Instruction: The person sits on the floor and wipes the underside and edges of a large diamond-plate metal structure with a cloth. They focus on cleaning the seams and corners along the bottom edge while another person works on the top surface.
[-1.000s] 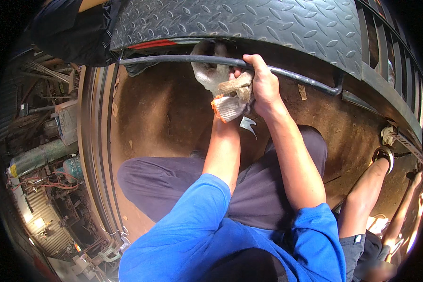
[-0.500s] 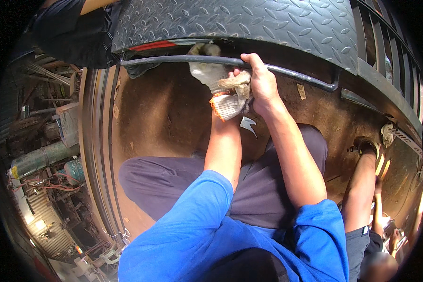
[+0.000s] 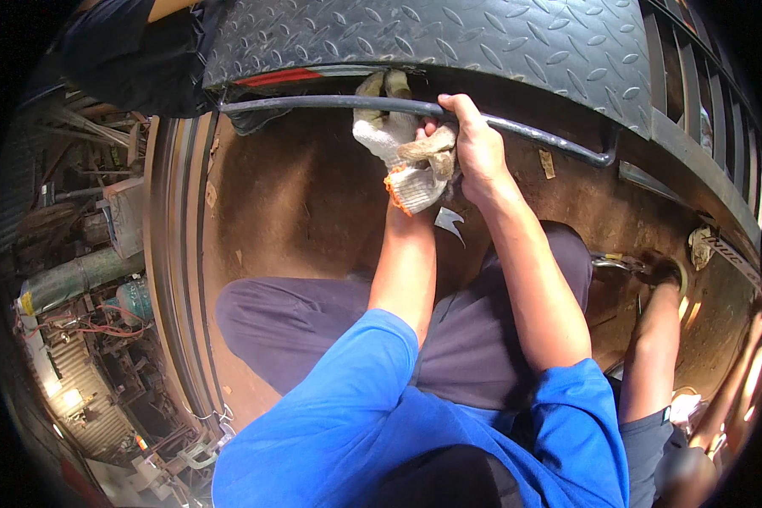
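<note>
Head view, looking down over a blue-sleeved person's own arms. The left hand [image 3: 402, 148], in a soiled white knit glove with an orange cuff, is closed around a dark metal rod [image 3: 313, 104] that runs across the upper part of the picture under a black tread-plate panel [image 3: 449, 38]. The bare right hand [image 3: 474, 144] sits just beside it, touching the glove, its fingers hooked over the same rod in a clenched grip. The rod bends down at its right end, near the panel's lower edge.

Compared with half a second before, both hands remain on the rod at about the same spot; the gloved fingers now reach higher over it, and the whole scene sits slightly lower in the picture.

Below the hands lies a rusty brown metal floor [image 3: 296, 212], on which the person kneels in dark grey trousers. At lower right another person's bare leg [image 3: 652, 347] stands beside a metal tool [image 3: 614, 261]. At far left, beyond a curved metal rim, a cluttered workshop shows pipes, cables and corrugated sheet.
</note>
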Action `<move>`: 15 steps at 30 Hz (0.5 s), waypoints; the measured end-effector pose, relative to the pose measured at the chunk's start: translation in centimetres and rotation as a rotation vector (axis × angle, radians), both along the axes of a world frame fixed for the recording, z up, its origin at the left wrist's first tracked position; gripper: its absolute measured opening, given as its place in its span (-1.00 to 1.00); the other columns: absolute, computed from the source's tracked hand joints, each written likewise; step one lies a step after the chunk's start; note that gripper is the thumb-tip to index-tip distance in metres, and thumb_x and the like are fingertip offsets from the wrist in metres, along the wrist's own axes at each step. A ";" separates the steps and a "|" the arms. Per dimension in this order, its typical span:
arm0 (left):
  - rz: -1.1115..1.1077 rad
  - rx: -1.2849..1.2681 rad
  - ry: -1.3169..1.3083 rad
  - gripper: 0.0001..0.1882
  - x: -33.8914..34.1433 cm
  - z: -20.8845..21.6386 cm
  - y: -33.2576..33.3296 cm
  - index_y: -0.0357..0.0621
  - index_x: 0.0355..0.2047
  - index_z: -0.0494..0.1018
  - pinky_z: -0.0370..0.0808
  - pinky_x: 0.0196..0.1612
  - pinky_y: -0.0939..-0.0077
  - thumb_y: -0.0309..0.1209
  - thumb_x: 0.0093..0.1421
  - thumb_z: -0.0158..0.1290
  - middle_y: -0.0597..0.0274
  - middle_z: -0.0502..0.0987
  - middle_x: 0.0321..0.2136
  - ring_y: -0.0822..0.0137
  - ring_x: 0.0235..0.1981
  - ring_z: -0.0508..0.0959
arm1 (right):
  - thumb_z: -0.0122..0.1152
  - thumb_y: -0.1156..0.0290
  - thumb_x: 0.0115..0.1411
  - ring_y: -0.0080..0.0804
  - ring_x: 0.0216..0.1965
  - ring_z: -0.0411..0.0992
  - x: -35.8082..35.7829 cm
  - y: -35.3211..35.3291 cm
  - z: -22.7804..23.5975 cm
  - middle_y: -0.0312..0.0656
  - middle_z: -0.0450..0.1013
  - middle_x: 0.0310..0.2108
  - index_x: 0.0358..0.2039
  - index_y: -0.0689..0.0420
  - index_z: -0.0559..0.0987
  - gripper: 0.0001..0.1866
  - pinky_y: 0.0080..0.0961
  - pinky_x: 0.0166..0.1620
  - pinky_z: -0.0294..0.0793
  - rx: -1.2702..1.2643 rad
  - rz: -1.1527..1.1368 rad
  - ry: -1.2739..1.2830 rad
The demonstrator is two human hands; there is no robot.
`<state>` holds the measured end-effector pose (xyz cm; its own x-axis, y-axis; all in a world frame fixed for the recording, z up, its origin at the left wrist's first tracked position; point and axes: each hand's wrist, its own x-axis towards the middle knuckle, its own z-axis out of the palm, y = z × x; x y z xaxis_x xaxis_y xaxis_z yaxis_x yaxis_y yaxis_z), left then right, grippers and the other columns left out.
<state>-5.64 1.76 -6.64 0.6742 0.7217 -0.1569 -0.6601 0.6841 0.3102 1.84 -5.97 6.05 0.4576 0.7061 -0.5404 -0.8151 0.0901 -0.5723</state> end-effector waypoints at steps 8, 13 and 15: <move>0.185 0.074 0.197 -0.61 0.4 1.8 0.7 -0.22 0.12 0.32 0.56 -0.28 0.54 -0.38 0.35 0.10 0.14 0.47 -0.16 0.40 -0.39 0.52 | 0.18 0.08 0.30 -0.50 -0.45 0.50 0.4 0.2 -1.0 -0.21 0.55 -0.46 -0.35 0.25 0.61 -0.59 -0.53 -0.27 0.50 0.066 0.047 -0.013; 0.253 -0.058 0.258 -0.60 -0.2 1.1 0.1 -0.22 0.12 0.31 0.57 -0.33 0.54 -0.38 0.34 0.11 0.14 0.48 -0.17 0.39 -0.43 0.52 | 0.16 0.06 0.30 -0.51 -0.45 0.48 0.6 0.2 -1.5 -0.22 0.54 -0.48 -0.42 0.21 0.61 -0.58 -0.55 -0.26 0.47 0.085 0.098 -0.027; 0.441 0.248 0.515 -0.61 2.5 6.3 0.4 -0.22 0.08 0.35 0.53 -0.45 0.57 -0.39 0.31 0.15 0.16 0.49 -0.26 0.43 -0.52 0.50 | 0.16 0.05 0.29 -0.50 -0.46 0.48 0.7 0.0 -1.6 -0.23 0.54 -0.49 -0.43 0.20 0.61 -0.57 -0.56 -0.27 0.47 0.070 0.104 -0.026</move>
<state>-3.15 2.13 -0.38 0.1967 0.9652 -0.1723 -0.5866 0.2566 0.7681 2.54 -5.95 4.40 0.3934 0.7862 -0.4767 -0.8070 0.0469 -0.5887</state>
